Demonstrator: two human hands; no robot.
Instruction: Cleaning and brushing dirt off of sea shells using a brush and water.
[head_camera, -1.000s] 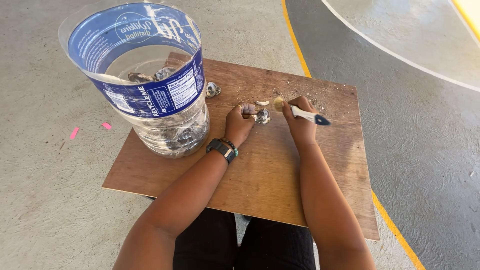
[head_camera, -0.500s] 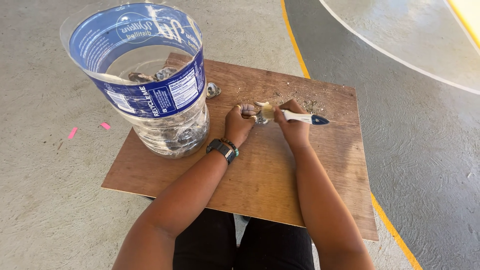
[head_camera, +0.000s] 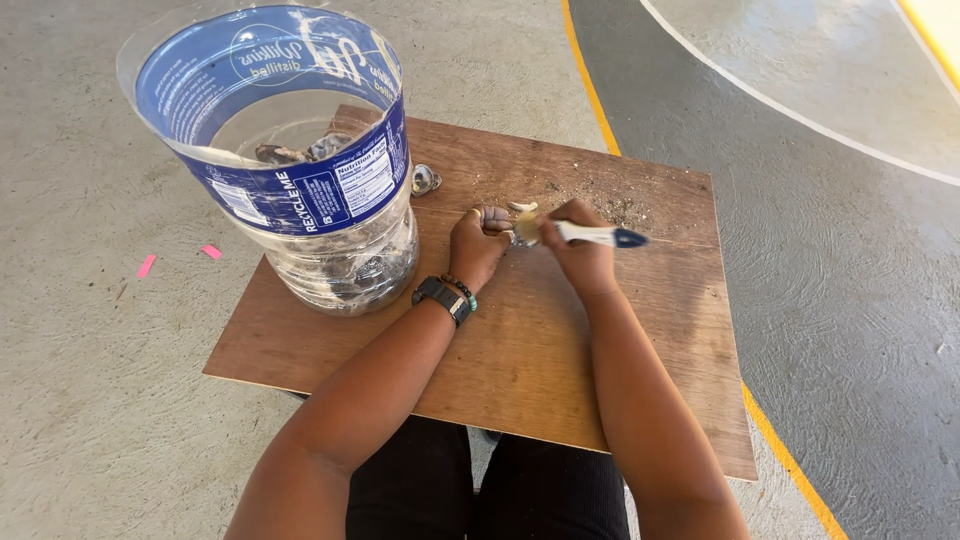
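Gripping small grey shell tight in left hand, your right hand closed on white-handled blue-tipped brush; short strokes, shell pinned on brown wooden tabletop, worked best.

l hand pinning small shell, r hand w/ brush, wooden board, cut plastic jug

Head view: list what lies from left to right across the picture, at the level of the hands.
Pink tape scraps → cut-open plastic jug → small shell on the wooden board → left hand → right hand → brush's dark handle tip → yellow floor line.
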